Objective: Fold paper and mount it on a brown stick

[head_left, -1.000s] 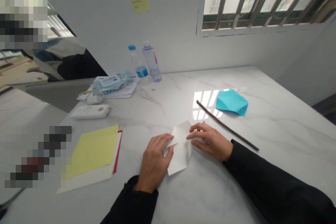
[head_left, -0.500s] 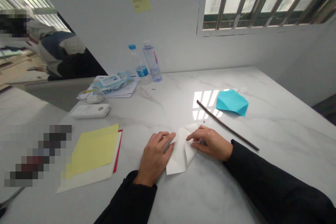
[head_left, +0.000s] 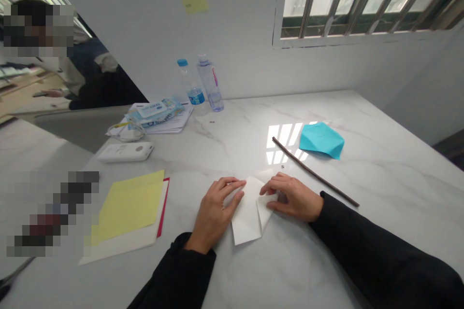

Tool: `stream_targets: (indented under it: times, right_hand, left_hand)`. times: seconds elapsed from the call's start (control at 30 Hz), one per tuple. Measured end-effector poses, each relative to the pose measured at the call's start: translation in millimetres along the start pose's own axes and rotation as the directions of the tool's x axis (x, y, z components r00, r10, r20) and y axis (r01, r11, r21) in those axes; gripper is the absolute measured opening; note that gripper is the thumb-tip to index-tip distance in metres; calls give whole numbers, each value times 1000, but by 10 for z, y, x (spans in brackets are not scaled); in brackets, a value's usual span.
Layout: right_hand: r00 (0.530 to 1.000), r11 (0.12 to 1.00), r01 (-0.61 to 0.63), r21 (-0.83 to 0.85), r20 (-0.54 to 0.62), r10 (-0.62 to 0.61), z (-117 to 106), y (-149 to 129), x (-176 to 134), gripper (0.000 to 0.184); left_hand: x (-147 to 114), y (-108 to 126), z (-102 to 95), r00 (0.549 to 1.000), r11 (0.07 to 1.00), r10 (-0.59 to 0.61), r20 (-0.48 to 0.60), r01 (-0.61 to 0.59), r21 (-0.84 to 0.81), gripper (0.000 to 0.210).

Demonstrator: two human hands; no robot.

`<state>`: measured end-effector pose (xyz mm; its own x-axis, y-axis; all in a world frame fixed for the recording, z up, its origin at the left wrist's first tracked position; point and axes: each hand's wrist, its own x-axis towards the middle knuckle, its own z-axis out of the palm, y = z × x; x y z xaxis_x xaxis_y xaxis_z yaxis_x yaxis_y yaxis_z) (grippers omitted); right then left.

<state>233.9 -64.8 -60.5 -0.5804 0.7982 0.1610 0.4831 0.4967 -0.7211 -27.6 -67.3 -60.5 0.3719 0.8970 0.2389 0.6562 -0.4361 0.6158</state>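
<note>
A sheet of white paper [head_left: 247, 215] with folded flaps lies on the marble-patterned table between my hands. My right hand [head_left: 292, 197] pinches the folded flap on its right side between thumb and fingers. Along the paper's left edge rests my left hand [head_left: 219, 210], its thumb and fingers apart, fingertips touching the sheet. To the right of the paper a thin brown stick [head_left: 313, 171] lies slantwise, and behind it is a creased turquoise paper [head_left: 322, 140].
Yellow paper [head_left: 130, 205] lies on white and red sheets at left. Behind are a white power bank [head_left: 125, 152], a wet-wipes pack [head_left: 155, 112] on papers, and two plastic bottles [head_left: 210, 84] by the wall. A person [head_left: 83, 70] sits beyond the partition.
My left hand has loosened from the paper's left side, its thumb and fingers now flatter. The paper has turned slightly and its near edge sits a bit closer. My right hand stays on the flap.
</note>
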Motion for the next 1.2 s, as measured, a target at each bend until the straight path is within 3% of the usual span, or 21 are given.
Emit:
stream_targets:
  times: [0.1, 0.23, 0.37, 0.77, 1.03, 1.2]
  right_hand:
    - [998, 995, 28, 97, 59, -34, -92, 13, -22, 38]
    - [968, 979, 140, 146, 190, -166, -220, 7, -22, 18]
    - [946, 972, 199, 122, 233, -223, -257, 18, -14, 12]
    - [993, 997, 70, -24, 93, -68, -44, -25, 5, 16]
    - [997, 997, -66, 41, -37, 68, 58, -47, 4, 37]
    - [998, 1000, 4, 8, -63, -4, 82, -25, 23, 20]
  left_hand:
    - [2, 4, 20, 1000, 1000, -2, -17, 2, -1, 21]
    - [1, 8, 47, 999, 997, 38, -20, -37, 66, 18]
    - [1, 6, 54, 998, 992, 58, -18, -56, 116, 19]
    - [-8, -4, 78, 998, 987, 61, 13, -62, 146, 23]
    - [-11, 2, 60, 998, 989, 62, 11, -63, 133, 25]
    - [-21, 4, 57, 997, 989, 67, 26, -70, 128, 26]
